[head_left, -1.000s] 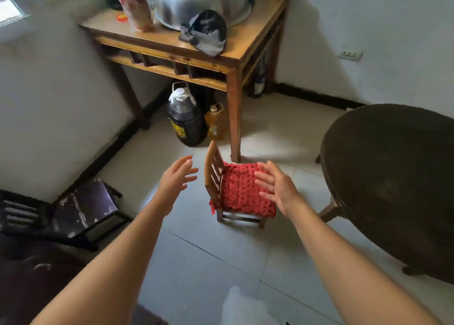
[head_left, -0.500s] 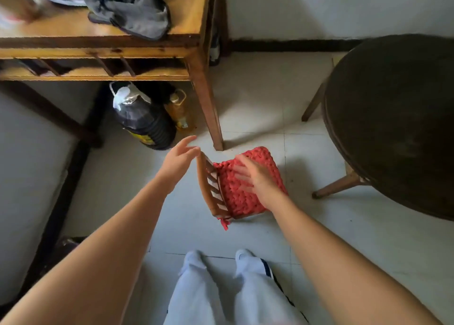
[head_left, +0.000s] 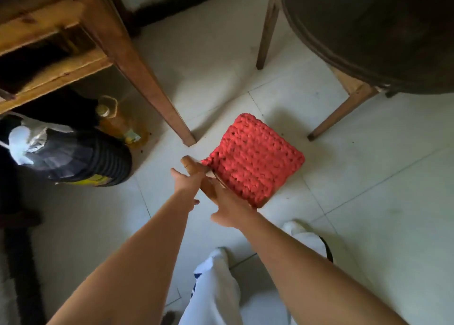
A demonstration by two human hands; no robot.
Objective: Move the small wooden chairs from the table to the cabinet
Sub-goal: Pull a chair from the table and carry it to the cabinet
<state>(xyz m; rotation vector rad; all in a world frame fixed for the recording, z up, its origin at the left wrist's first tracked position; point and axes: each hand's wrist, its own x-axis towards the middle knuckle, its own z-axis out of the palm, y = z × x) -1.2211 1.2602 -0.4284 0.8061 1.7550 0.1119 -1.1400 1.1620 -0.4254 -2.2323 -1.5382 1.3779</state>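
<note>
A: Where is the chair (head_left: 248,162)?

B: On the tiled floor (head_left: 368,201), between the wooden table leg (head_left: 147,78) on its far left and the round dark table (head_left: 368,29) on the far right. Only its red knitted seat pad (head_left: 255,160) and the top rail of the back show.

A: And the hands?

B: Both are at the back rail on the near-left side of the seat. The left hand (head_left: 189,182) lies over the rail's far end, fingers curled down on it. The right hand (head_left: 228,209) sits at the near end by the pad's corner. Whether either has closed fully round the wood I cannot tell; the fingers hide behind the rail.

A: How should it handle?

B: I judge it light and stiff, a small wooden frame. The pad looks soft and may shift or slide, so the rail and frame are the safer hold, not the knit.

A: Room to lift?

B: Straight up and toward the person looks open. The table leg stands just beside the seat's far-left corner, and the dark jug (head_left: 81,157) and oil bottle (head_left: 115,123) lie left of that. The round table's rim overhangs on the right, with its legs well apart from the chair. The person's trouser legs (head_left: 216,287) are near, so swinging low could catch them.
</note>
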